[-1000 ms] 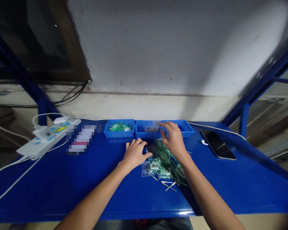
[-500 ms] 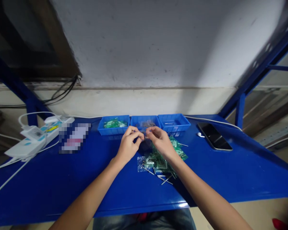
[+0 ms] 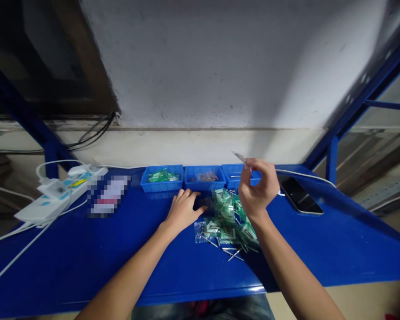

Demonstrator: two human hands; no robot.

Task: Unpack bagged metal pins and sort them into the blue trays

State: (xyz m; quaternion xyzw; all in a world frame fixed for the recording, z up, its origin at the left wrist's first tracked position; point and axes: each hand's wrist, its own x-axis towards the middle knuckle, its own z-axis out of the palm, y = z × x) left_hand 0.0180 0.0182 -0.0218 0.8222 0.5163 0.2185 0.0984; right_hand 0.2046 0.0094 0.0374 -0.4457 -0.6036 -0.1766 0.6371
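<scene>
My left hand (image 3: 183, 209) rests low over the tabletop in front of the middle bin, its fingers and thumb apart and holding nothing. Raised above the pile, my right hand (image 3: 260, 184) pinches a small clear plastic bag (image 3: 239, 156) between thumb and fingertips. What the bag contains is too small to make out. Between and below my hands lies a heap of small clear and green plastic packets (image 3: 225, 209), partly hidden by my right wrist. Several thin metal pins (image 3: 231, 253) are scattered at its near edge.
Three blue bins line the back: the left bin (image 3: 162, 186) has green packets, the middle bin (image 3: 205, 183) brownish small pieces, the right bin (image 3: 231, 169) thin pins. A phone (image 3: 302, 195) lies at right. A power strip (image 3: 53, 200) with white cables and a blurred card (image 3: 110, 195) are at left.
My hands were together over the pile; now they are apart. My right hand has risen to the right with the clear bag, and my left hand has opened and lowered.
</scene>
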